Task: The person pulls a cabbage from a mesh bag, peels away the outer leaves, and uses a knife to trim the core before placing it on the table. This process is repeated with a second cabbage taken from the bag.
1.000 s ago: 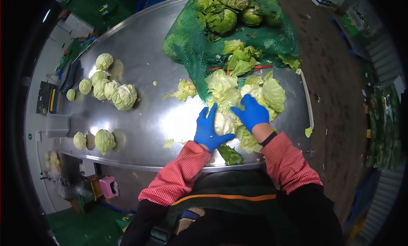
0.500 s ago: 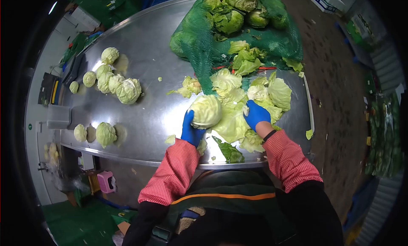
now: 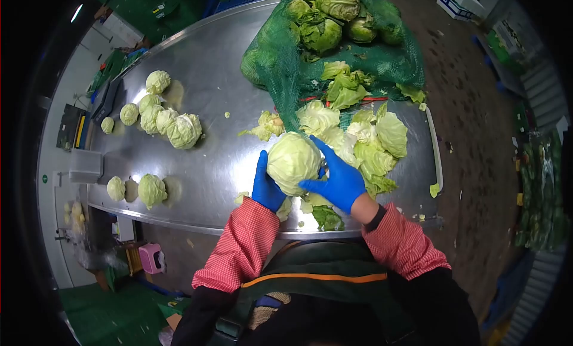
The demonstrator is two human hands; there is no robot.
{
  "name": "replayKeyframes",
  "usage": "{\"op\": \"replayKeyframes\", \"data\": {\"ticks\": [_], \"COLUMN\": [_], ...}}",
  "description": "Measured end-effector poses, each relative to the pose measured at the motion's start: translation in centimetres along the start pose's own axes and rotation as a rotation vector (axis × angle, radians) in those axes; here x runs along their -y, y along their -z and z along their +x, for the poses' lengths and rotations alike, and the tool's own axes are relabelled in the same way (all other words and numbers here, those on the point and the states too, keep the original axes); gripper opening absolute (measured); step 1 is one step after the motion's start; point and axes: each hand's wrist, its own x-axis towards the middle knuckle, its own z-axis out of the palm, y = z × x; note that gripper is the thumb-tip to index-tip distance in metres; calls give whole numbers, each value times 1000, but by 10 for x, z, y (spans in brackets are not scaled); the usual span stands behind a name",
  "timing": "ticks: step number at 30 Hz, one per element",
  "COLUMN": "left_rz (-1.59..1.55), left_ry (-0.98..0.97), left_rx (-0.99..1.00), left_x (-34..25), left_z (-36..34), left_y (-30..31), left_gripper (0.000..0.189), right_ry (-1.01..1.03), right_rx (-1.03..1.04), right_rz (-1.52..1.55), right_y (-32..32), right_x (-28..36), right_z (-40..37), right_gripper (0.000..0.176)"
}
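Between my two blue-gloved hands is a pale green cabbage head [image 3: 292,161], above the near edge of the metal table [image 3: 221,161]. My left hand [image 3: 267,182] cups it from the left and below. My right hand [image 3: 339,177] lies against its right side, with the thumb and fingers on the leaves. Loose outer leaves [image 3: 373,158] are spread just beyond and to the right of my right hand. A darker green leaf [image 3: 327,217] lies below the cabbage, at the table's edge.
A green net bag [image 3: 271,62] holding several cabbages spreads over the back right of the table. Several cabbages [image 3: 184,131] sit in a group at the left, and two [image 3: 152,191] lie nearer the front. A clear plastic container [image 3: 86,165] stands at the far left edge.
My right hand has moved left from the loose leaves onto the cabbage. The cabbage has turned in my left hand. Some leaves in the pile have shifted.
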Motion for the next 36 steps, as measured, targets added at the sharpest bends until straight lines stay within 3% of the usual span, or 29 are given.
{"op": "replayKeyframes", "data": {"ticks": [1,2,5,6,9,10,11,13,15,16,19,22,26,28,29,31,32,33,34,35,36], "left_rz": [-73,-131,-226,-333,-308,-297,-297,-295,-311,-330,-310,-334,-336,-268,-232,-273,-274,-271,-242,18,278], "left_ry": [4,43,81,126,101,109,95,64,61,60,42,28,89,50,38,14,16,22,33,16,-2], "left_rx": [-1,-15,-25,-3,-64,-84,-78,-65,-92,-89,-98,-68,151,-7,-85,-52,-75,-98,6,-60,-125], "left_x": [2,3,9,11,21,22,21,19,20,22,23,24,22,13,11,8,6,5,3,-3,-10], "left_z": [-1,-2,-3,-5,-5,-7,-7,-7,-8,-6,-5,-7,3,-5,-8,-7,-8,-10,-7,-10,-15], "left_y": [-2,-3,-10,-12,-14,-15,-14,-13,-12,-10,-14,-21,14,-12,-24,-29,-30,-29,-17,-22,-33], "left_gripper": [78,76,74,74,75,76,77,78,76,76,74,71,64,64,63,67,69,71,72,70,69], "right_ry": [64,160,193,233,275,178,-44,-132,-13,-64,86,-65,-287,-396,-352,-243,-197,-119,-38,42,216], "right_rx": [-55,-178,-255,-305,-341,-381,-330,-278,-210,-88,-190,-8,-169,-265,-256,-230,-202,-158,-118,-80,-170], "right_rz": [-56,-182,44,-14,-108,-59,108,186,23,20,100,612,772,609,422,43,-14,-10,-6,-4,-102], "right_y": [-3,-11,-15,-14,-3,-3,3,17,11,13,-14,-3,32,35,28,23,27,30,33,34,23], "right_x": [3,-4,-19,-20,-26,-40,-53,-53,-26,-5,-14,-20,-38,-69,-79,-64,-43,-18,1,10,-5], "right_z": [-6,-8,-5,-4,-4,2,5,11,0,-6,1,-1,5,17,16,20,12,7,3,2,8], "right_gripper": [89,73,44,19,19,12,13,22,33,41,30,22,21,31,38,53,70,73,77,80,75]}}
